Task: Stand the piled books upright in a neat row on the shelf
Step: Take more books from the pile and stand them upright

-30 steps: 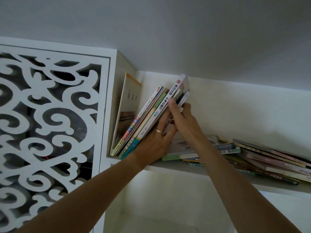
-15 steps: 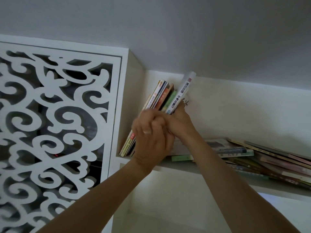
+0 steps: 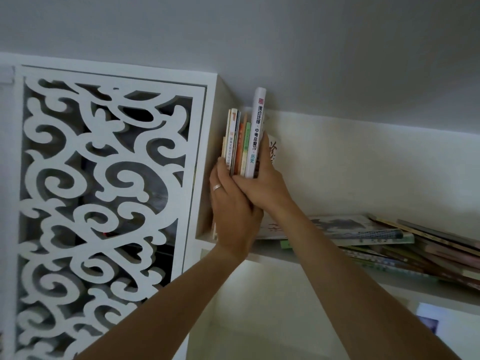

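Note:
Several books [image 3: 241, 144] stand upright at the far left end of the white shelf [image 3: 272, 255], against its side wall. The tallest has a white spine [image 3: 255, 131] with printed characters. My left hand [image 3: 233, 209], with a ring on one finger, presses flat against the spines from the front. My right hand [image 3: 262, 188] clasps the right side of the group, fingers reaching behind the white-spined book. A pile of flat-lying books [image 3: 376, 237] covers the shelf to the right.
A white carved lattice panel [image 3: 104, 190] fills the left side of the view. The grey ceiling is close above the books. Below the shelf is an open white compartment [image 3: 259, 307] with a small picture [image 3: 428, 323] at the lower right.
The leaning books have swung from a rightward tilt to upright against the left wall. Both hands moved up and left with them, and the view shifted right.

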Demonstrator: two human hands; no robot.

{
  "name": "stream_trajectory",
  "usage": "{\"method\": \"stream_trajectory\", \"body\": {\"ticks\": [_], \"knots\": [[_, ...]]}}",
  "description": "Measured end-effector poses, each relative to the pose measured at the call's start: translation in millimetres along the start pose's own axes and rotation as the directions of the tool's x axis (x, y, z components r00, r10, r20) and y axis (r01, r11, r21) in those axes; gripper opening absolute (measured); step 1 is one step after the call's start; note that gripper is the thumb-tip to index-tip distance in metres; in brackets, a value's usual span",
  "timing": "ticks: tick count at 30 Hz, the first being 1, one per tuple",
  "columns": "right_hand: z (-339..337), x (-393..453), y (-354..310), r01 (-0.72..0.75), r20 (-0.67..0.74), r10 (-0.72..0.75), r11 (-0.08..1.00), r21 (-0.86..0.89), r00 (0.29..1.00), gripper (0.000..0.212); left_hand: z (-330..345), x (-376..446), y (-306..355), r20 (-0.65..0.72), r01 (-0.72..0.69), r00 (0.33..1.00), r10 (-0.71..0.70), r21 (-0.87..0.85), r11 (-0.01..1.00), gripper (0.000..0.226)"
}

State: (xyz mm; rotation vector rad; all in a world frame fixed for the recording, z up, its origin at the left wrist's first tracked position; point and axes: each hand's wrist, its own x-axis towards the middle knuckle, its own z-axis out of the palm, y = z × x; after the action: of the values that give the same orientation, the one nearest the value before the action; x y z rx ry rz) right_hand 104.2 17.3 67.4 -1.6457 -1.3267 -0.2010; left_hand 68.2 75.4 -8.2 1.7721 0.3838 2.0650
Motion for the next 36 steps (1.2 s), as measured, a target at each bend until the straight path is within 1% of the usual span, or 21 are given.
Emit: {"method": "stream_trajectory", "body": {"ticks": [3, 5, 6, 9, 11, 14, 16, 18, 20, 21, 23, 25, 27, 30, 33, 36], "knots": [[-10, 3, -1, 0.050, 0.013, -0.049, 0.994, -0.092, 0.999, 0.114, 13, -6, 15, -0.028, 0.087, 0.995, -0.093, -0.181, 0.980, 0.094], [-16, 1, 3, 0.076, 0.012, -0.075, 0.986, -0.148, 0.997, 0.112, 18, -10, 19, -0.035, 0.106, 0.992, -0.117, -0.241, 0.965, 0.094], [-18, -1, 6, 0.080, 0.019, -0.078, 0.982, -0.171, 0.997, 0.110, 19, -12, 19, -0.045, 0.104, 0.992, -0.118, -0.231, 0.967, 0.093], [-17, -8, 15, 0.084, 0.070, -0.072, 0.979, -0.188, 0.995, 0.102, 18, -13, 16, -0.064, 0.062, 0.996, -0.070, -0.118, 0.991, 0.091], [-17, -10, 18, 0.091, 0.100, -0.078, 0.988, -0.128, 0.992, 0.098, 16, -10, 13, -0.064, 0.021, 0.998, -0.025, -0.071, 0.997, 0.085], [-16, -12, 20, 0.102, 0.144, -0.100, 0.995, -0.009, 0.985, 0.092, 12, -9, 9, -0.065, -0.084, 0.994, 0.085, 0.026, 0.996, 0.074], [-15, -16, 24, 0.058, 0.158, -0.065, 0.997, 0.052, 0.985, 0.088, 9, -8, 8, -0.058, -0.127, 0.990, 0.131, 0.070, 0.989, 0.069], [-14, -21, 29, -0.044, 0.198, 0.026, 0.995, 0.086, 0.980, 0.091, 6, -5, 4, -0.044, -0.138, 0.989, 0.143, 0.103, 0.985, 0.066], [-15, -27, 32, -0.132, 0.247, 0.111, 0.989, 0.068, 0.963, 0.094, 2, -1, -3, -0.034, -0.146, 0.988, 0.154, 0.161, 0.976, 0.065], [-17, -30, 32, -0.144, 0.258, 0.127, 0.988, 0.050, 0.958, 0.093, 1, 0, -5, -0.031, -0.147, 0.987, 0.155, 0.188, 0.971, 0.065], [-18, -36, 31, -0.144, 0.254, 0.131, 0.989, 0.031, 0.958, 0.089, 1, -2, -7, -0.040, -0.115, 0.991, 0.127, 0.214, 0.970, 0.060], [-14, -40, 32, -0.118, 0.220, 0.112, 0.993, 0.014, 0.969, 0.084, 4, -6, -4, -0.070, -0.062, 0.994, 0.079, 0.212, 0.975, 0.054], [-7, -41, 35, -0.086, 0.189, 0.085, 0.996, -0.006, 0.978, 0.082, 7, -9, -3, -0.074, -0.036, 0.996, 0.052, 0.200, 0.979, 0.055], [0, -42, 41, -0.058, 0.148, 0.057, 0.998, 0.004, 0.987, 0.082, 6, -10, -4, -0.064, -0.021, 0.997, 0.035, 0.213, 0.977, 0.058], [5, -42, 47, -0.025, 0.122, 0.020, 0.999, 0.035, 0.992, 0.081, 5, -12, -2, -0.060, -0.026, 0.997, 0.043, 0.250, 0.968, 0.054], [10, -44, 52, -0.010, 0.098, 0.006, 0.999, 0.031, 0.995, 0.081, 4, -18, 1, -0.051, -0.033, 0.997, 0.050, 0.283, 0.958, 0.052]]}}
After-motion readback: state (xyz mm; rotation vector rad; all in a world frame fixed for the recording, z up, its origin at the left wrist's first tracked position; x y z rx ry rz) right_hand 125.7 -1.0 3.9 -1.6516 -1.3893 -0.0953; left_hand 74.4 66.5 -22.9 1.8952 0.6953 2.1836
